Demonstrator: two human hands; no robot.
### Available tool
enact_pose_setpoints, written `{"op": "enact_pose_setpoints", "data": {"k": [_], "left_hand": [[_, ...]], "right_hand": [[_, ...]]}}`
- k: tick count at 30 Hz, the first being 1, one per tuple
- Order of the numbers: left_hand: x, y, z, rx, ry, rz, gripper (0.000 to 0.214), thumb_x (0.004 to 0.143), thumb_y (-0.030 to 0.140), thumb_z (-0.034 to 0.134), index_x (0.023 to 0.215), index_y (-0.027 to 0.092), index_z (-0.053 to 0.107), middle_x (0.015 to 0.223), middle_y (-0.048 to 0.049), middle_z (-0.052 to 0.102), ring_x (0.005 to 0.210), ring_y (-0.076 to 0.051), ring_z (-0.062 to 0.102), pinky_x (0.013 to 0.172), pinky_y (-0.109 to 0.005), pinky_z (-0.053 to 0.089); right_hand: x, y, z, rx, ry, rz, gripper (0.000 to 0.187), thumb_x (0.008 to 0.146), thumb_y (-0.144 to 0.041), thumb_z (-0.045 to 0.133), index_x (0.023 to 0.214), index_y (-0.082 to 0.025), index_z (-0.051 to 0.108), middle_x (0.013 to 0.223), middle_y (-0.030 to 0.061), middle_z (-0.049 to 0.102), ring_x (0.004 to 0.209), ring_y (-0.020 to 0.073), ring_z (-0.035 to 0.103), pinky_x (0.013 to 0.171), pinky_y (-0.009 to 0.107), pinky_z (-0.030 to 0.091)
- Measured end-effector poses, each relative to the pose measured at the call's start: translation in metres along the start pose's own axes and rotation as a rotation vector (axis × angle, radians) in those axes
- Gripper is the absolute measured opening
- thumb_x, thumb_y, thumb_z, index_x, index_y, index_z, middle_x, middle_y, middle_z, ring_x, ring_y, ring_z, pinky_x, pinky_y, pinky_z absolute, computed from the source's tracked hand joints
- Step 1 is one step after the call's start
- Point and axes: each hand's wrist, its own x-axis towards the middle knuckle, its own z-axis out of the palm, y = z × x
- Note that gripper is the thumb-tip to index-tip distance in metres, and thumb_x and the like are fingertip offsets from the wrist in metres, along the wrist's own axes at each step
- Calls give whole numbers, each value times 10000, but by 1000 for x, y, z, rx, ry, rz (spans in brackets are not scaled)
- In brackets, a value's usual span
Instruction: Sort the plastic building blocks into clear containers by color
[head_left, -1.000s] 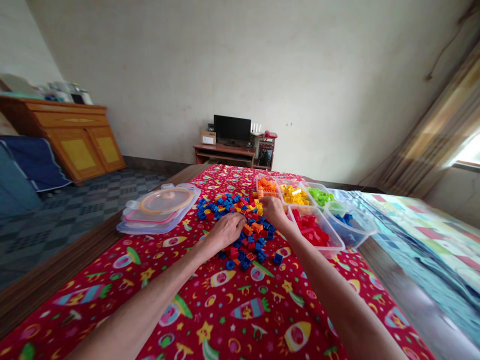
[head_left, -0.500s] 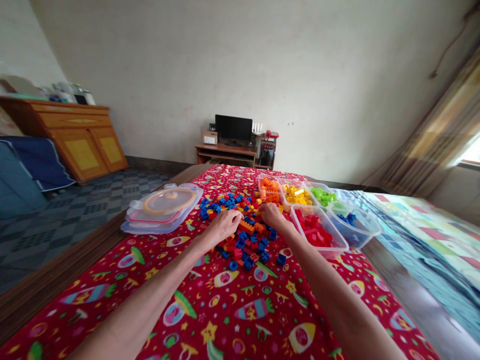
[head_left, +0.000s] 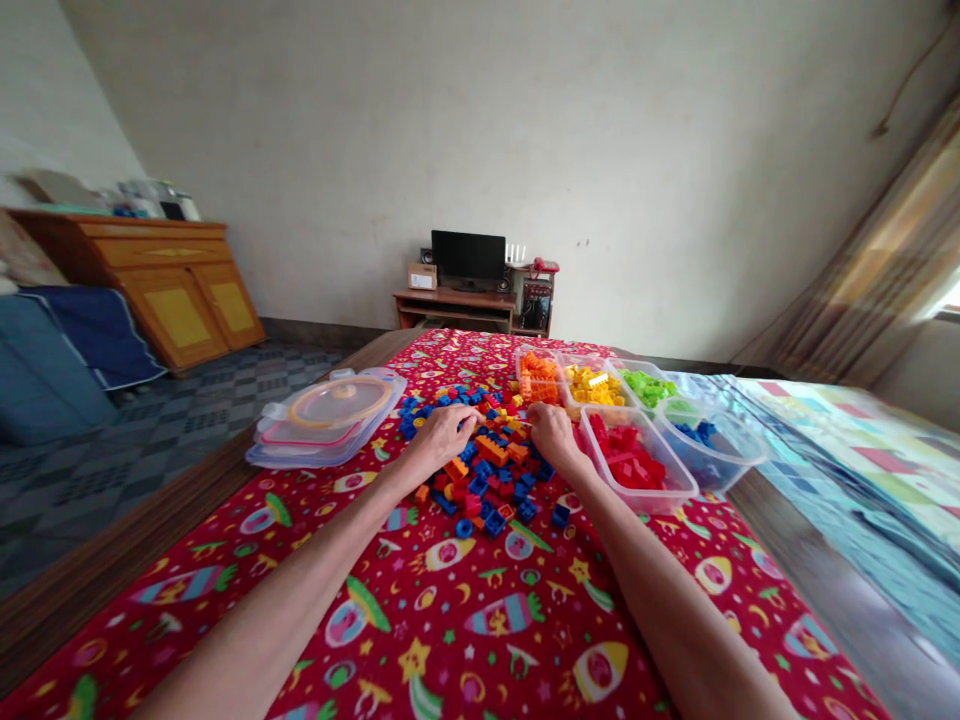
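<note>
A pile of small blue, red, orange and yellow toy bricks (head_left: 491,475) lies on the red patterned cloth (head_left: 480,620). My left hand (head_left: 442,432) rests on the pile's left side, fingers curled down among the bricks. My right hand (head_left: 553,432) lies on the pile's right side, fingers bent and closed over bricks; what they hold is hidden. Beside the right hand stands a clear tub of red bricks (head_left: 634,462). Behind it are tubs of orange bricks (head_left: 537,378), yellow bricks (head_left: 592,386), green bricks (head_left: 646,386) and blue bricks (head_left: 705,445).
A stack of clear lids (head_left: 326,415) lies left of the pile. The table's wooden edge (head_left: 112,545) runs along the left. A wooden cabinet (head_left: 176,300) stands at far left, a low desk with a monitor (head_left: 469,270) at the back wall, and patterned bedding (head_left: 862,470) on the right.
Both hands have shifted slightly toward the pile's far side and closer together over the bricks. The camera view has drifted a little.
</note>
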Motion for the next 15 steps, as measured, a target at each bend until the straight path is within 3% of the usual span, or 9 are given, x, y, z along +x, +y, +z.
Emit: {"op": "enact_pose_setpoints", "data": {"k": [4, 7, 11, 15], "left_hand": [[20, -13, 8, 44, 0, 19, 302, 850, 140, 438, 918, 185, 729, 976, -58, 732, 935, -188, 664, 916, -308, 492], [33, -20, 19, 121, -55, 22, 246, 824, 135, 511, 892, 188, 741, 990, -70, 729, 977, -201, 650, 941, -318, 479], [42, -21, 28, 226, -134, -47, 157, 782, 222, 637, 888, 209, 752, 974, -77, 735, 1007, -251, 630, 905, -342, 490], [42, -19, 30, 263, -178, -50, 190, 774, 206, 633, 915, 259, 749, 999, -56, 731, 1018, -248, 629, 870, -319, 491]], "right_hand": [[1, -5, 2, -44, -6, 0, 301, 893, -131, 404, 989, -162, 688, 934, 122, 715, 895, 216, 644, 754, 277, 447], [4, -5, 9, -74, -10, -88, 285, 914, -136, 388, 964, -132, 669, 935, 146, 693, 900, 217, 625, 795, 293, 447], [8, 1, 21, -122, -133, -242, 242, 902, -116, 434, 977, -75, 660, 968, 176, 676, 939, 225, 613, 853, 317, 446], [14, 5, 26, -142, -217, -355, 284, 874, -118, 480, 1108, -83, 637, 993, 165, 677, 921, 222, 620, 827, 319, 462]]}}
